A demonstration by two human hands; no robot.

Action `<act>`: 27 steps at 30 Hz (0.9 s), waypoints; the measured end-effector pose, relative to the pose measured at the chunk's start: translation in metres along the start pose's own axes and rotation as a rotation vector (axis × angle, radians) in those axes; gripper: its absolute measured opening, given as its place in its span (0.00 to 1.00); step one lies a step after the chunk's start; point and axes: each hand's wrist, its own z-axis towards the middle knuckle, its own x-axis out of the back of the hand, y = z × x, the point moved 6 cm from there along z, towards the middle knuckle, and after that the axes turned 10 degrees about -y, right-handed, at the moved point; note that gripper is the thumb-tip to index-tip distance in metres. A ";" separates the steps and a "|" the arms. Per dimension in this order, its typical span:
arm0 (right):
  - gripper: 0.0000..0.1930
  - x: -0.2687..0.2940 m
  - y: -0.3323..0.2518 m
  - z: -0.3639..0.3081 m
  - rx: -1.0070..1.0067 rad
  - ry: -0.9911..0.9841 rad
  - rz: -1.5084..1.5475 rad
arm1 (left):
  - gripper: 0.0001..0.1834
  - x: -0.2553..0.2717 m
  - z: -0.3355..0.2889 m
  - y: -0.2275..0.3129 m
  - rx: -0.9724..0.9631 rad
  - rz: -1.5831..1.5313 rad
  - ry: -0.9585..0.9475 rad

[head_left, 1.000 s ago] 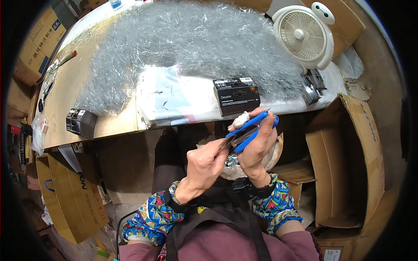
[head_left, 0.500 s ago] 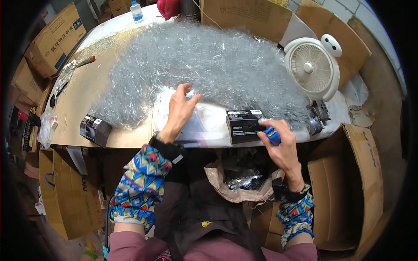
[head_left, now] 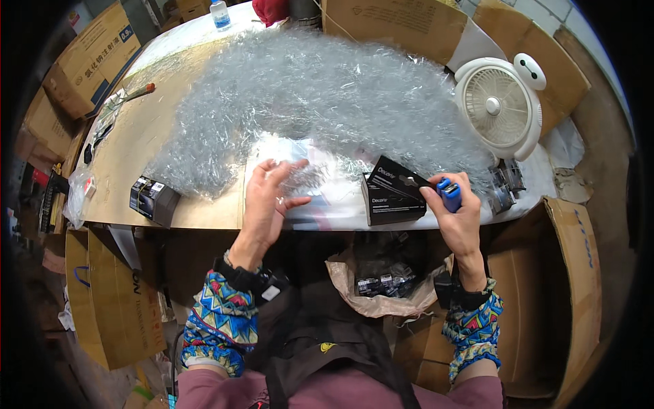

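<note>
My left hand [head_left: 262, 201] is raised over the table's near edge, fingers spread and thumb apart. Beside its fingertips is a loose tuft of silver tinsel [head_left: 304, 180]; whether they touch it I cannot tell. My right hand [head_left: 458, 211] pinches the corner of a black printed card [head_left: 390, 176] with a hang hole. The card is tilted up from a black box-shaped stack [head_left: 392, 210]. Also in that hand is a small blue tool [head_left: 448, 193], its kind unclear. A large heap of silver tinsel [head_left: 327, 88] arches across the table in front of both hands.
Another black printed stack [head_left: 153, 200] stands at the table's left front edge. A white fan [head_left: 494, 105] is at the right, with dark packs below it. A paper sack [head_left: 354, 300] of dark packages sits under the front edge, between open cartons [head_left: 575, 273]. A bottle [head_left: 221, 15] stands far back.
My right hand has lifted a black card from the stack, keeping the blue tool. My left hand has come lower and nearer me, its fingers still apart.
</note>
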 end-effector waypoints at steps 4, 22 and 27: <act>0.10 -0.001 0.005 -0.014 -0.301 -0.073 0.414 | 0.17 -0.010 -0.027 -0.027 0.175 -0.213 -0.074; 0.12 -0.041 0.001 -0.035 -0.417 -0.447 0.444 | 0.15 -0.070 -0.085 -0.062 0.448 -0.063 -0.243; 0.12 -0.043 0.000 -0.035 -0.318 -0.415 0.259 | 0.11 -0.066 -0.085 -0.071 0.394 -0.072 -0.151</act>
